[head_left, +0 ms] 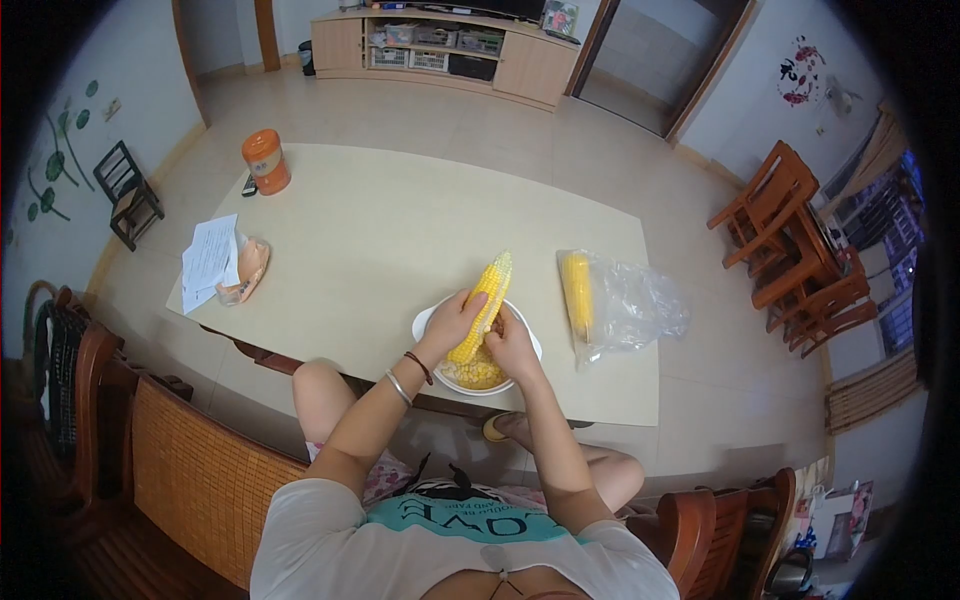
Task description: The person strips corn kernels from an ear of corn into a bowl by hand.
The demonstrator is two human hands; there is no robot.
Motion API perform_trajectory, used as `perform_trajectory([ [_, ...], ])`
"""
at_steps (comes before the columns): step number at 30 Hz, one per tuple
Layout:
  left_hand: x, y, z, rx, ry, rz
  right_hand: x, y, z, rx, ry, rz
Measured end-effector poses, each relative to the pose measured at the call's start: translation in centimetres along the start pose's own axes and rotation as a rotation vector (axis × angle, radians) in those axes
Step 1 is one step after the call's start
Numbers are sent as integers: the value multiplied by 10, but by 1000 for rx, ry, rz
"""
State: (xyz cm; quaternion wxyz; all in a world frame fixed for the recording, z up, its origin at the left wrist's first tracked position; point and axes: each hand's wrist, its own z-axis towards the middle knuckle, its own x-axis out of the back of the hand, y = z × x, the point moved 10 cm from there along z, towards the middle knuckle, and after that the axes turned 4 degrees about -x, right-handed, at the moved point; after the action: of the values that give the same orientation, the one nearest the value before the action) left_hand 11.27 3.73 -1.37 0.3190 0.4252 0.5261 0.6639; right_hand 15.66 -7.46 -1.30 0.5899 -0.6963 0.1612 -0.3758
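A yellow corn cob (489, 300) is tilted over a white bowl (421, 323), its pale tip pointing up and away. My left hand (452, 320) is wrapped round the cob from the left side. On the cob's right side, my right hand (510, 343) has its fingers closed against the kernels; whether anything is pinched in them is hidden. Loose yellow kernels (474, 375) lie in the bowl below. To the right, another corn cob (577, 291) lies in a clear plastic bag (634, 305).
The pale table (400, 220) also bears an orange canister (265, 161) at the back left, papers (211, 256) and a small packet (246, 272) at the left. A wooden bench (205, 470) stands close by; wooden chairs (780, 195) are at the right.
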Motion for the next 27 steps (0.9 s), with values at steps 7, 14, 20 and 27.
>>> perform_trajectory([
  [7, -3, -9, 2, 20, 0, -84, -3, -1, -3, -169, -37, 281],
  [14, -3, -10, 1, 48, 19, -237, -5, -5, -2, -90, -40, 481],
  [20, -3, -12, 2, 40, 19, -226, -6, -14, -6, -142, -47, 445],
  [27, -3, -16, 5, 3, 24, -167, -5, -15, -6, -79, -55, 129],
])
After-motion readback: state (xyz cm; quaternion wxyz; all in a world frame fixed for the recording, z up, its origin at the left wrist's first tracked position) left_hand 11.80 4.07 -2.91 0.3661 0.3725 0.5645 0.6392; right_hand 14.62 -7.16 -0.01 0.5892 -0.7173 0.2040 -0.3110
